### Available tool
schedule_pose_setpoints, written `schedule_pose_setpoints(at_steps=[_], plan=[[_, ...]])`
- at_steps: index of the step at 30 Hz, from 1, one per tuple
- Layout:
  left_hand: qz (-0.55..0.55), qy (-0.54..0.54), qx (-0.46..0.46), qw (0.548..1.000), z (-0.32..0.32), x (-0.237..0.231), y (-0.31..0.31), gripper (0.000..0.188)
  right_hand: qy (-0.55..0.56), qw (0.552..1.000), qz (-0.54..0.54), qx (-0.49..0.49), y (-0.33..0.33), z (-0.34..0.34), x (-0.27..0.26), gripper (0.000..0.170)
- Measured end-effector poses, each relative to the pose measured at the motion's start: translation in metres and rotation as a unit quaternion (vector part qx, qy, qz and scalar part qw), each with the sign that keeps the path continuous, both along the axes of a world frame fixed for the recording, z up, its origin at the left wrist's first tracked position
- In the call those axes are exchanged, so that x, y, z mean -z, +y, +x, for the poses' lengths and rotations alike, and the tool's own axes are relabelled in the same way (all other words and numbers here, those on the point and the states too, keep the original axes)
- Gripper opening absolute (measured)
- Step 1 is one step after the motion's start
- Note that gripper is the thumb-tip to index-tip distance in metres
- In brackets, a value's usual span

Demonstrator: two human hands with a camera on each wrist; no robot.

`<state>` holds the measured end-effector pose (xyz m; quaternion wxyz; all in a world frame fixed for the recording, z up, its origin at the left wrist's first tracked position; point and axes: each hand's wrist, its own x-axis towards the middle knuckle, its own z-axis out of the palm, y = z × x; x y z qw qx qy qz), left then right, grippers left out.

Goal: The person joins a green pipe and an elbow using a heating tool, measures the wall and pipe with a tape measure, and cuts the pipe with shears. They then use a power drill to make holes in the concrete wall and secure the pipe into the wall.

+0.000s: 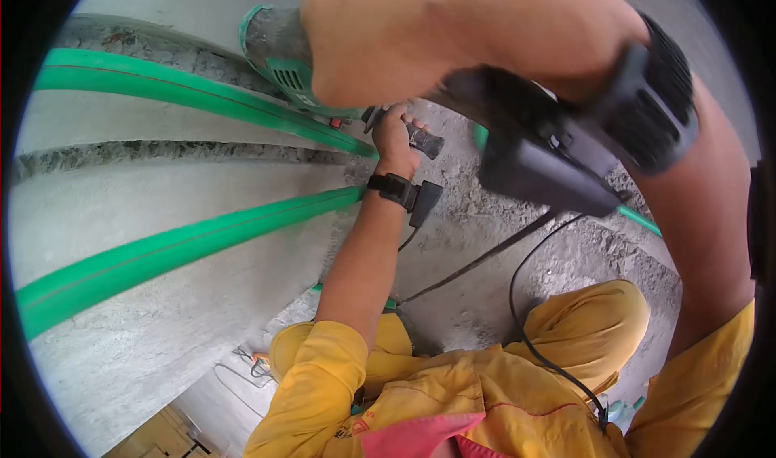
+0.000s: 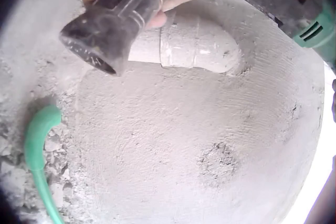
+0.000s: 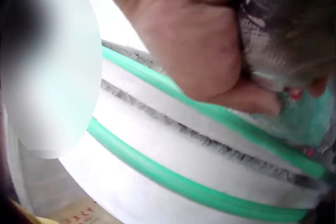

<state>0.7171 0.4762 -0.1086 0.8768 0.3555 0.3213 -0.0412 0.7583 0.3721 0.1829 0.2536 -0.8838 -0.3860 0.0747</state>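
Note:
A green and dark grey hammer drill is held up against the wall at the top of the head view. My left hand grips its black side handle, with fingers wrapped round it. In the left wrist view the ribbed end of that handle sticks out below the fingers. My right hand holds the dusty dark grip part of the drill, thumb along its underside. In the head view the right forearm crosses above and covers much of the tool. The drill's working tip is hidden.
Two green pipes run along the pale wall beside a rough chiselled groove. Rubble lies over the floor. A dusty white pipe elbow and a green hose show below. Black cables hang near my knees.

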Motion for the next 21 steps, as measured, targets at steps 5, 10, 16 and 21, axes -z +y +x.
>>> schedule_pose_setpoints(at_steps=[5,10,16,21], plan=[[-0.052,0.029,0.015,0.998,0.007,0.050,0.003,0.015,0.005,1.000,-0.003,0.022,-0.003,0.000,0.009,0.044],[0.000,-0.003,0.107,0.994,-0.011,0.041,0.007,0.015,0.050,0.994,0.026,0.099,-0.040,-0.028,0.042,0.037],[0.169,-0.001,0.161,0.972,-0.074,0.072,-0.021,0.027,0.173,0.920,0.193,0.295,-0.144,-0.161,0.105,0.067],[0.273,0.033,0.155,0.949,-0.095,0.068,-0.028,0.037,0.209,0.905,0.243,0.281,-0.196,-0.175,0.148,0.073]])
